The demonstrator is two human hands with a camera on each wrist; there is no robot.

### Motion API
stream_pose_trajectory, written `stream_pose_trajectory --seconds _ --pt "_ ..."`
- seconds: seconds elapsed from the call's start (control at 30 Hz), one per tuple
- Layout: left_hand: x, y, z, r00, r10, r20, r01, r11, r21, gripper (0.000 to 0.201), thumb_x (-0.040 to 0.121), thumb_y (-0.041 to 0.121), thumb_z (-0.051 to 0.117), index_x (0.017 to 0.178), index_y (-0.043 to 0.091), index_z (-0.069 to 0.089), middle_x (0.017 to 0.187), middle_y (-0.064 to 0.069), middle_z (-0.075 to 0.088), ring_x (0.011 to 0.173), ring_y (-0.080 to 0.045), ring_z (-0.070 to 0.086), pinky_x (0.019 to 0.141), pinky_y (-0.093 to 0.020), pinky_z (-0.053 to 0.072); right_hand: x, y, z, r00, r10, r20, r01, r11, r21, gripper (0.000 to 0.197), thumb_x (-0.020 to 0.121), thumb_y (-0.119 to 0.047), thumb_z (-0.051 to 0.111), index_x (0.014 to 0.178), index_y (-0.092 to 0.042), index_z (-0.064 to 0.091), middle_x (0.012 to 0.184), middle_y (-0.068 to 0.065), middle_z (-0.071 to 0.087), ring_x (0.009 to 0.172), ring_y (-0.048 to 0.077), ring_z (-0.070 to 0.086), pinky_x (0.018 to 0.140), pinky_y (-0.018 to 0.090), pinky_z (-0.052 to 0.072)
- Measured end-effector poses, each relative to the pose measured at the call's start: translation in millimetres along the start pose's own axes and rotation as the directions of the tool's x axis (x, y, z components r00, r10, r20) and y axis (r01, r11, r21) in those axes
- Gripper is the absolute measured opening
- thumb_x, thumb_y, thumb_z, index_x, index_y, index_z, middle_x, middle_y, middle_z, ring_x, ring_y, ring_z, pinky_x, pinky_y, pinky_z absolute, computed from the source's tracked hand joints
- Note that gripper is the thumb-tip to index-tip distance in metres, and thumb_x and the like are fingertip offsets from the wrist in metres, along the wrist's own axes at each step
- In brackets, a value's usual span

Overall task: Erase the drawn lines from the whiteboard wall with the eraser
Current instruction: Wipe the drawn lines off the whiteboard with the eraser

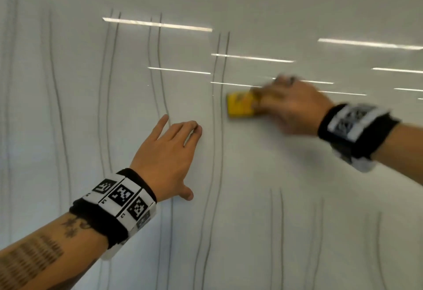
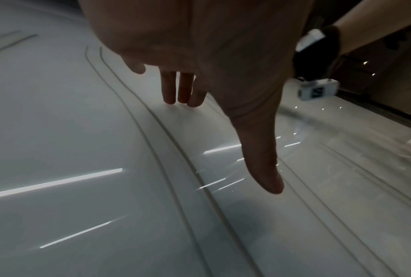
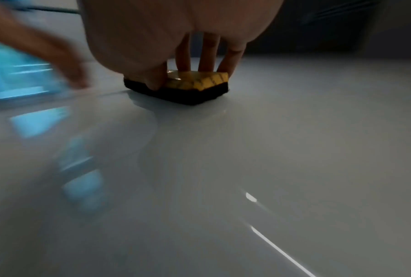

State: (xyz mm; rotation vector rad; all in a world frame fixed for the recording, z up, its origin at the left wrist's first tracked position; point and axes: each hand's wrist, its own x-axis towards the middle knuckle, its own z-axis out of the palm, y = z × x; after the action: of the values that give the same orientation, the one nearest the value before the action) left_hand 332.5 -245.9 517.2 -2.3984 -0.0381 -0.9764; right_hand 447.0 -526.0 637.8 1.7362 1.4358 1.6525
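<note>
A yellow eraser (image 1: 240, 106) with a black felt base (image 3: 183, 94) lies flat against the whiteboard wall (image 1: 297, 198). My right hand (image 1: 290, 106), blurred by motion, grips the eraser from the right, thumb and fingers (image 3: 205, 54) curled over it. Just left of the eraser runs a pair of grey drawn lines (image 1: 217, 129). My left hand (image 1: 169, 152) rests flat on the wall with straight fingers (image 2: 175, 90), left of that pair. More grey lines (image 1: 109, 83) run down the wall further left and at the lower right (image 1: 277, 232).
The glossy wall fills the head view and mirrors ceiling strip lights (image 1: 158, 24). In the left wrist view a dark room edge (image 2: 389, 78) shows at the far right. Blue blurred reflections (image 3: 33, 120) show at the left of the right wrist view.
</note>
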Motion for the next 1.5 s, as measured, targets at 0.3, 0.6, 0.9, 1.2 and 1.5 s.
stream_pose_trajectory --seconds 0.3,0.6,0.9,1.2,1.5 --pt "-4 -5 7 1.0 0.019 0.006 -0.018 0.998 -0.052 0.148 0.062 0.088 0.064 0.159 0.013 -0.018 0.167 -0.005 -0.008 0.155 -0.023 -0.001 0.125 -0.052 -0.007 -55 -66 21 0.891 0.422 -0.169 -0.401 0.905 0.144 0.02 0.085 -0.018 0.068 0.103 -0.011 0.075 0.121 0.017 0.067 0.085 0.041 0.061 0.078 0.045 0.05" --pt "-1 -8 3 0.999 0.05 -0.017 -0.051 0.991 -0.12 0.148 0.057 0.095 0.059 0.161 0.016 -0.012 0.167 -0.001 -0.003 0.155 -0.018 0.002 0.124 -0.053 -0.009 -95 -62 19 0.97 0.24 -0.024 -0.24 0.971 -0.014 0.024 0.083 -0.01 0.065 0.105 -0.015 0.073 0.13 0.015 0.067 0.09 0.041 0.063 0.075 0.045 0.05" --pt "-46 -73 25 0.976 -0.167 -0.139 0.126 0.956 -0.267 0.15 0.039 0.093 0.069 0.157 0.012 0.024 0.16 -0.011 0.023 0.147 -0.031 0.022 0.123 -0.052 0.018 -59 -130 32 0.974 -0.164 0.155 0.16 0.986 0.036 0.025 0.085 -0.009 0.062 0.106 -0.019 0.068 0.136 0.009 0.063 0.094 0.035 0.064 0.07 0.041 0.051" --pt "-45 -83 58 0.973 -0.222 -0.059 0.207 0.959 -0.194 0.162 0.03 0.08 0.085 0.16 0.01 0.019 0.158 -0.013 0.026 0.146 -0.033 0.029 0.122 -0.052 0.022 74 -32 14 0.762 0.623 -0.177 -0.584 0.779 0.229 0.022 0.081 -0.027 0.071 0.101 -0.016 0.072 0.116 0.01 0.062 0.094 0.04 0.06 0.082 0.033 0.039" --pt "-45 -86 66 0.98 -0.194 -0.052 0.185 0.972 -0.144 0.16 0.037 0.084 0.081 0.162 0.011 0.014 0.163 -0.013 0.023 0.15 -0.035 0.022 0.124 -0.054 0.017 62 -38 16 0.997 0.004 -0.074 -0.003 1.0 0.014 0.031 0.095 -0.027 0.049 0.108 -0.015 0.075 0.119 0.019 0.069 0.088 0.04 0.062 0.077 0.043 0.049"
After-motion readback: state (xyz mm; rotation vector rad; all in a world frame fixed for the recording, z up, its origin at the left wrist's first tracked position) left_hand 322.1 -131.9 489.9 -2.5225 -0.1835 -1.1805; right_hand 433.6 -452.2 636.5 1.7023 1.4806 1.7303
